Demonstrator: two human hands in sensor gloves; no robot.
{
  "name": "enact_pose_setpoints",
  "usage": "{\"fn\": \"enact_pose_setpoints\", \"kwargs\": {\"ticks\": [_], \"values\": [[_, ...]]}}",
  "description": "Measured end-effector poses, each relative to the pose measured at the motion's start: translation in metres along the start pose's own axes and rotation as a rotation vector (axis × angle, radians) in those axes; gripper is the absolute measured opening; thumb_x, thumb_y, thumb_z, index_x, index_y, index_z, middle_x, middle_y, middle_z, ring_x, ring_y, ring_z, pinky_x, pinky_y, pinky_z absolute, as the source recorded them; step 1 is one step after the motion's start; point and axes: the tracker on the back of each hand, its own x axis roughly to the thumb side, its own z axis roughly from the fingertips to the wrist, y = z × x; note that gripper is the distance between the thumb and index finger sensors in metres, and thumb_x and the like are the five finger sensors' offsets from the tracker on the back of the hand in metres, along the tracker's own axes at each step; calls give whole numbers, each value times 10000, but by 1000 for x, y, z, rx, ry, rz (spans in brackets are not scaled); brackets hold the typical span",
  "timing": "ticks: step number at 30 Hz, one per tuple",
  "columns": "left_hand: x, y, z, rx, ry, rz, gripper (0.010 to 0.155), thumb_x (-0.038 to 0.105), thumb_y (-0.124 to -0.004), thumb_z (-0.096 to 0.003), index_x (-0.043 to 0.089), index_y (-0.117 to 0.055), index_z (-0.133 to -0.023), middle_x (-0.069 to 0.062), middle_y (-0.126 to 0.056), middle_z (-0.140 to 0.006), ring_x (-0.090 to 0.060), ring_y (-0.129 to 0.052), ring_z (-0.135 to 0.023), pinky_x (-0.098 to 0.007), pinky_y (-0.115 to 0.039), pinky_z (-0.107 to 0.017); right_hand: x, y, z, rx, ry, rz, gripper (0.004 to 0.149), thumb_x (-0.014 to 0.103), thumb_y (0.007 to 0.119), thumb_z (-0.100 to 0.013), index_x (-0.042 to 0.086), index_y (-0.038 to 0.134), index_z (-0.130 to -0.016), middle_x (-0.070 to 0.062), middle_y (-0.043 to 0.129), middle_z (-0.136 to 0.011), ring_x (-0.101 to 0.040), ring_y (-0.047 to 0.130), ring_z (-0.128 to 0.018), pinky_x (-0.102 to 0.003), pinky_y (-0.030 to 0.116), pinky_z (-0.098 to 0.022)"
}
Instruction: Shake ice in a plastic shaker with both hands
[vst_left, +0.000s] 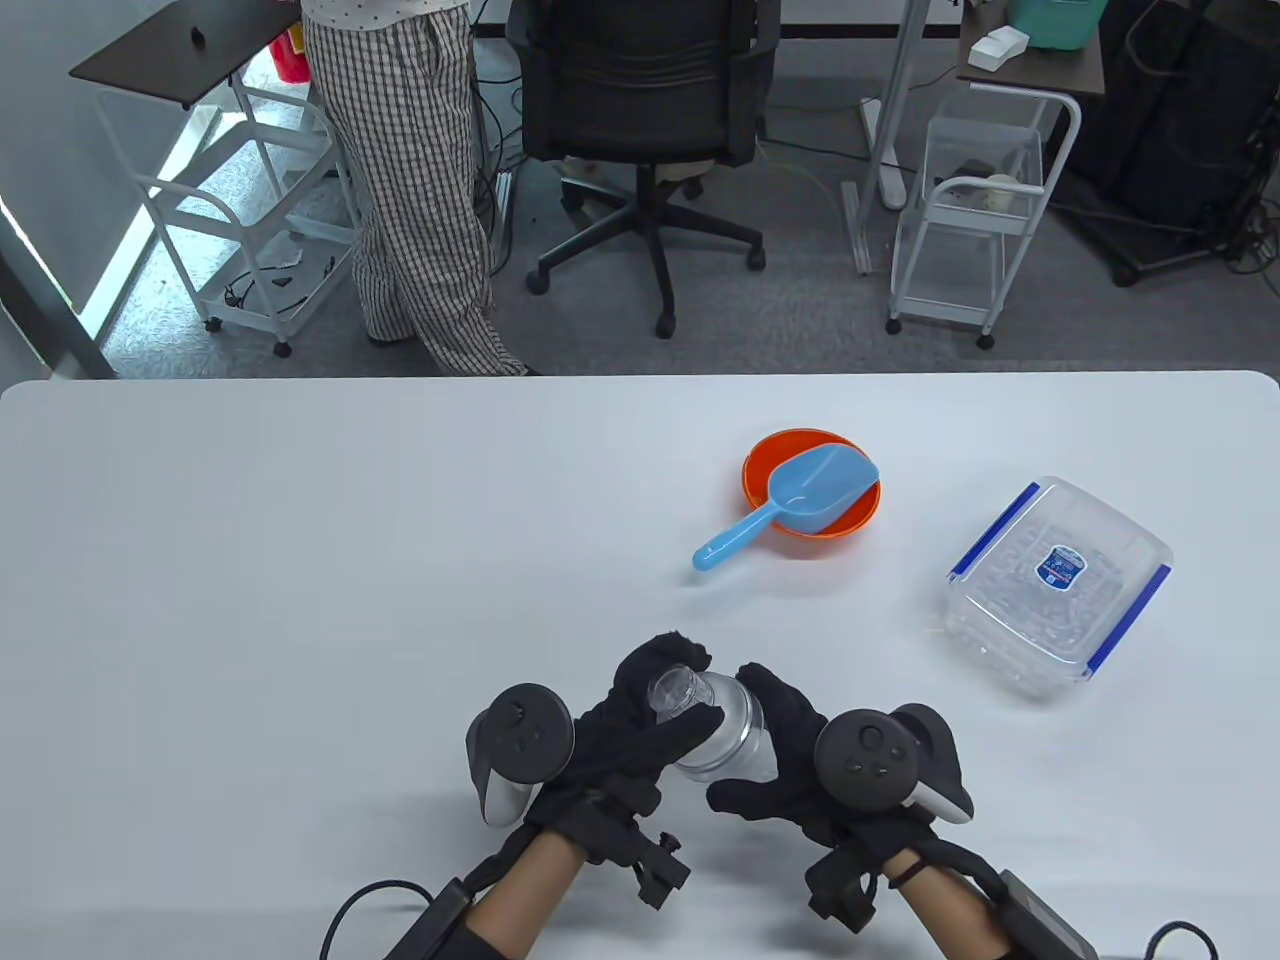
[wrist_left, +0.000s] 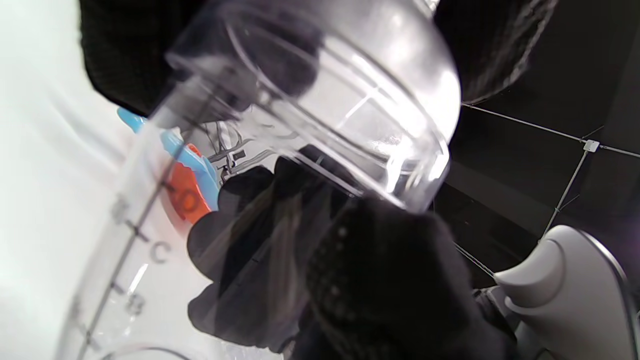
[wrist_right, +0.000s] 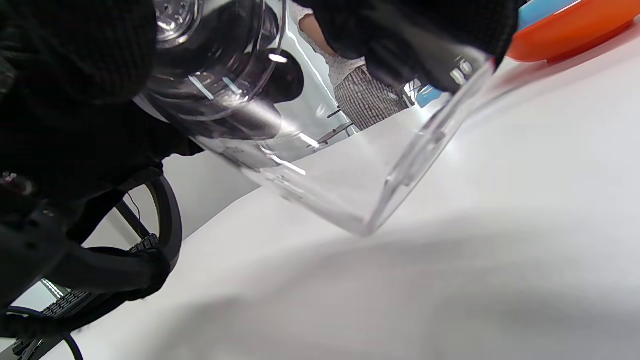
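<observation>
Both hands (vst_left: 700, 745) round shaker (vst_left: 722, 728), mid-table.

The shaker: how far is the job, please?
Done, it seems: the scoop lies in the orange bowl and the ice box is closed. In hand: the left hand and right hand grip the capped shaker, tilted, above the table. Whether ice is inside cannot be told. Left: finish shaking and set it down.

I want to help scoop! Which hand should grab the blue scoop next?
Probably the right hand: the blue scoop lies in the orange bowl on its side of the table. Both hands grip the shaker, so the left hand could keep holding it.
</observation>
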Motion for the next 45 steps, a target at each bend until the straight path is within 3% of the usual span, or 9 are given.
{"fn": "enact_pose_setpoints", "kwargs": {"ticks": [12, 16, 21, 24, 28, 32, 42, 45], "values": [[3, 8, -2, 7, -22, 53, 708, 540, -732, -610, 238, -310, -1092, -238, -585, -1155, -568, -736, -965, -607, -748, -647, 5, -5, 1, -48, -29, 17, 1076, 620, 773, -411, -98, 307, -1064, -335, 557, -1042, -535, 774, -839, -632, 752, -578], [4, 18, 0, 61, -19, 66, 712, 530, -728, -614, 221, -301, -1093, -247, -564, -1158, -584, -710, -968, -618, -731, -652, 4, -6, 5, -57, -52, 96, 1068, 617, 780, -402, -76, 315, -1068, -319, 557, -1049, -527, 778, -847, -624, 764, -582], [2, 37, -5, 113, -25, -75, 721, 507, -726, -616, 181, -304, -1100, -276, -561, -1155, -607, -687, -968, -632, -690, -669, 10, -8, 6, -87, -70, 107, 1065, 614, 779, -405, -79, 313, -1066, -318, 556, -1049, -531, 776, -846, -625, 766, -578], [-4, 54, -14, 127, -11, -290, 714, 482, -768, -592, 212, -335, -1091, -276, -561, -1159, -610, -653, -985, -645, -658, -679, 9, -9, 7, -100, -67, 120, 1064, 614, 779, -404, -75, 311, -1068, -316, 551, -1053, -529, 775, -850, -626, 763, -581], [-18, 78, -29, 144, 82, -606, 717, 486, -776, -574, 212, -348, -1081, -265, -577, -1157, -566, -660, -1000, -607, -664, -694, 5, -11, 8, -148, -68, 98, 1062, 613, 781, -401, -67, 310, -1068, -309, 549, -1055, -527, 770, -854, -626, 759, -585], [-44, 110, -44, 195, 245, -787, 722, 498, -771, -570, 231, -334, -1079, -229, -557, -1176, -533, -607, -1029, -576, -630, -726, 4, -13, 9, -160, -69, 92, 1059, 616, 777, -401, -60, 309, -1069, -302, 548, -1058, -521, 771, -856, -617, 764, -584], [-111, 169, -63, 127, 639, -1021, 730, 553, -728, -571, 306, -275, -1087, -135, -521, -1222, -419, -621, -1083, -504, -620, -787, -4, -17, 10, -207, -37, 24, 1062, 613, 773, -404, -64, 288, -1063, -304, 533, -1058, -524, 768, -856, -620, 762, -584], [-120, 177, -65, 126, 656, -1056, 732, 549, -728, -567, 297, -277, -1086, -136, -524, -1219, -417, -634, -1080, -500, -630, -783, -8, -17, 9, -212, -24, -1, 1058, 611, 773, -405, -65, 290, -1061, -305, 535, -1056, -524, 773, -853, -618, 766, -583]]}}
